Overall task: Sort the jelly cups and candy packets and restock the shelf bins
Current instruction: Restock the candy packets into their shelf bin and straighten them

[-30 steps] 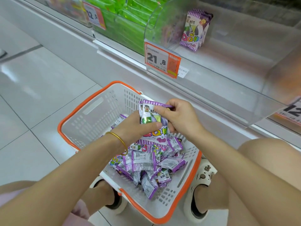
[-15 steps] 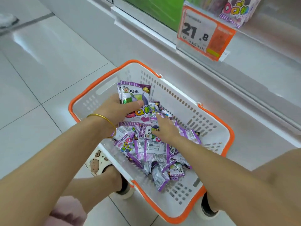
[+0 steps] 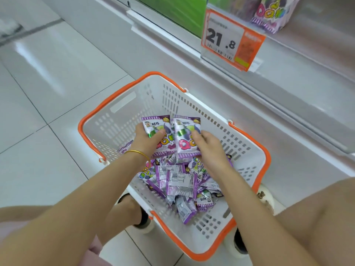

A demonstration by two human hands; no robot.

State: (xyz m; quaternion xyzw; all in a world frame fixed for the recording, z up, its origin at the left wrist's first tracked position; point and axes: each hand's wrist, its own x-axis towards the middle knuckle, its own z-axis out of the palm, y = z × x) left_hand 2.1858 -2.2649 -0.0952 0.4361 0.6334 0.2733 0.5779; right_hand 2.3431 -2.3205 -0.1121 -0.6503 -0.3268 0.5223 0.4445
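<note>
A white basket with an orange rim [image 3: 119, 104] sits on the floor and holds several purple candy packets [image 3: 181, 182] in a loose pile. My left hand [image 3: 148, 143], with a gold bangle on the wrist, grips one purple packet [image 3: 156, 124] upright above the pile. Right beside it my right hand [image 3: 208, 145] holds a second purple packet [image 3: 187, 131], its edge touching the first. Purple packets of the same kind [image 3: 270, 14] stand in the clear shelf bin at the upper right.
An orange price tag reading 21.8 [image 3: 230, 41] hangs on the bin's front. Green packets [image 3: 180, 10] fill the neighbouring bin on the left. The grey shelf base [image 3: 249, 89] runs behind the basket. My knees and white sandals [image 3: 267, 198] flank it on pale tiles.
My right hand went down into the pile and came up holding a second packet beside the one in my left hand. The view tilted down, away from the shelf bin.
</note>
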